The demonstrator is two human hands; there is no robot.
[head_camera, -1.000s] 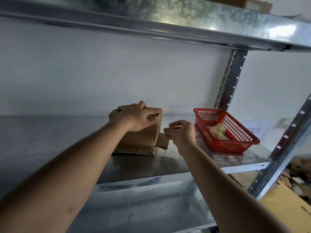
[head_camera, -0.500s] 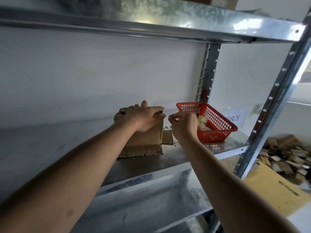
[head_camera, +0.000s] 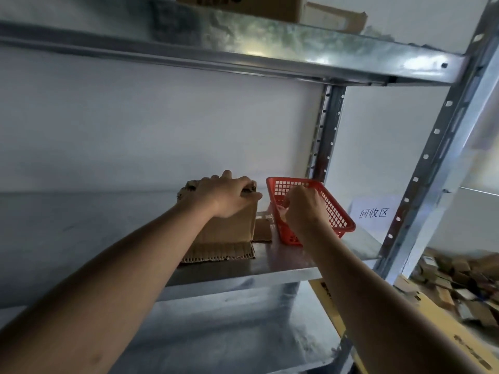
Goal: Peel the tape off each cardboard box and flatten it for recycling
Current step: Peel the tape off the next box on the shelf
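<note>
Left hand curled over the top edge of a small cardboard box standing on a metal shelf. Right hand over the red plastic basket just beside the box, fingers bunched; tape between them too hidden to tell.

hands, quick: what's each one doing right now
Left hand: fingers curled over the top edge of the box, gripping it.
Right hand: over the red basket, fingers curled; whether it holds anything cannot be told.
</note>
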